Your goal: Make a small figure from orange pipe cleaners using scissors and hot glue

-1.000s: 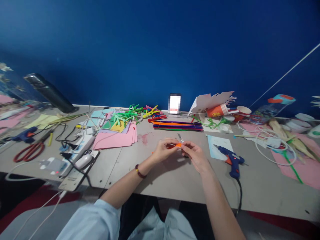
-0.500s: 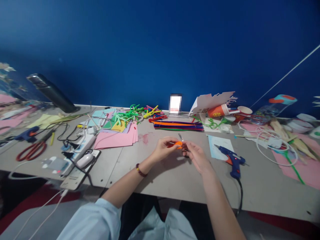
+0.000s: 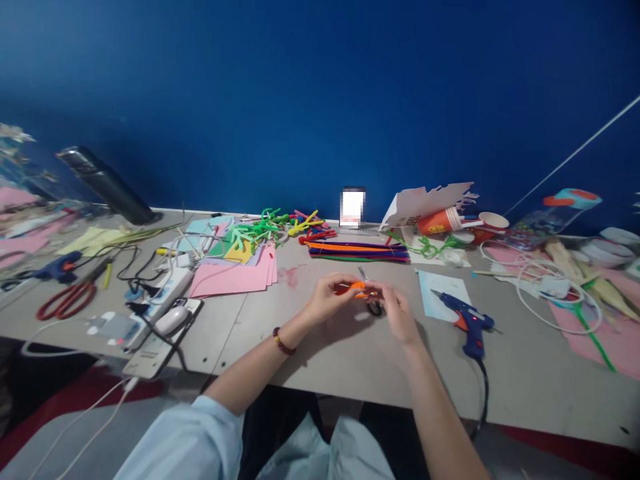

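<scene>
Over the middle of the desk, my left hand (image 3: 327, 297) pinches a small bundle of orange pipe cleaner (image 3: 358, 287) between thumb and fingers. My right hand (image 3: 397, 310) closes its fingertips on the right side of the same orange piece. The exact grip of the right fingers is partly hidden. Beneath and just behind the hands lies a small pair of scissors (image 3: 374, 308) with dark handles, its blades pointing away from me. A bundle of purple, orange and green pipe cleaners (image 3: 357, 251) lies beyond the hands.
A blue glue gun (image 3: 467, 319) rests on light blue paper (image 3: 433, 293) at the right. Pink paper sheets (image 3: 233, 279), a power strip (image 3: 165, 297) and red-handled scissors (image 3: 67, 300) lie left. A phone (image 3: 353, 208) stands against the wall beside paper cups (image 3: 440, 221).
My right fingers have shifted slightly along the orange piece and straightened a little, showing more of the small scissors' handles. My left hand holds almost still.
</scene>
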{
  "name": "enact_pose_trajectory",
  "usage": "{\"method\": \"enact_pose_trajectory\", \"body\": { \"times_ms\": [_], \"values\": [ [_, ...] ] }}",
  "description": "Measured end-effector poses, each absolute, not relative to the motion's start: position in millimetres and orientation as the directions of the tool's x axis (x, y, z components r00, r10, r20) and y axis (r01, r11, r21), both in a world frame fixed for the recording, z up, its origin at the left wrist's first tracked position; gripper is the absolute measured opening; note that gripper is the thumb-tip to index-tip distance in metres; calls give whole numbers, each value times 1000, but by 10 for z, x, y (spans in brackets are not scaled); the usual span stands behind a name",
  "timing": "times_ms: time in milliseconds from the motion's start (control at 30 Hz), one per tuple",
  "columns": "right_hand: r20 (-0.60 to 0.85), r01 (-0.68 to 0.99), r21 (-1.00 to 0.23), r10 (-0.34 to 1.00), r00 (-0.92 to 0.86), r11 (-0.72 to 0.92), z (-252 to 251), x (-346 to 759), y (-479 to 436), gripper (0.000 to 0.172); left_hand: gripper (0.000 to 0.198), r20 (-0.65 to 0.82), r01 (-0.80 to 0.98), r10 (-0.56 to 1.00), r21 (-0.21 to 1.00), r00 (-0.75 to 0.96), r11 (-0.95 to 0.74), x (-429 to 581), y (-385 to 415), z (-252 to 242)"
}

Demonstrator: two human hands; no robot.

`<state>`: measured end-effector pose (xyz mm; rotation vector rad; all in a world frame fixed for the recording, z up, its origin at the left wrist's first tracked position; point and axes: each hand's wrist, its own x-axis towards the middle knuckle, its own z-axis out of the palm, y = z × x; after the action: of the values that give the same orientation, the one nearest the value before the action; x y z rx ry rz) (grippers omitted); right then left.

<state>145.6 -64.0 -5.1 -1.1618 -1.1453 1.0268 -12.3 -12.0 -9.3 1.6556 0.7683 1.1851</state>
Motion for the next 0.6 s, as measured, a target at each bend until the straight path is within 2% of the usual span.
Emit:
{"method": "enact_pose_trajectory", "body": {
  "times_ms": [67, 167, 233, 333, 400, 433, 467, 567, 600],
  "values": [
    [109, 14, -994, 980, 166, 109, -39, 1447, -648, 39, 18, 340, -45, 877, 937, 341, -346, -121, -115, -112],
    [160, 169, -979, 946, 281, 115, -7, 1455, -657, 31, 17, 358, -2, 870, 925, 338, -380, -122, -121, -119],
    [162, 186, -976, 946, 280, 113, 36, 1493, -663, 29, 17, 377, 24, 860, 912, 343, -409, -123, -130, -110],
    [131, 34, -991, 975, 179, 127, 141, 1596, -690, 33, 19, 373, 18, 867, 916, 331, -401, -124, -139, -88],
    [150, -124, -978, 977, 154, 170, 234, 1670, -739, 43, 19, 362, 11, 878, 923, 312, -384, -123, -139, -74],
    [150, -129, -977, 976, 160, 171, 282, 1704, -775, 46, 19, 357, 11, 884, 926, 301, -378, -121, -138, -68],
    [159, -60, -983, 970, 182, 173, 327, 1738, -818, 44, 19, 353, 14, 889, 928, 291, -373, -120, -136, -62],
    [275, 304, -934, 917, 289, 185, 406, 1865, -949, 29, 19, 337, 32, 904, 934, 264, -357, -113, -129, -54],
    [306, 315, -924, 913, 271, 216, 407, 1920, -976, 25, 18, 329, 27, 908, 937, 259, -347, -110, -126, -54]
  ]
}}
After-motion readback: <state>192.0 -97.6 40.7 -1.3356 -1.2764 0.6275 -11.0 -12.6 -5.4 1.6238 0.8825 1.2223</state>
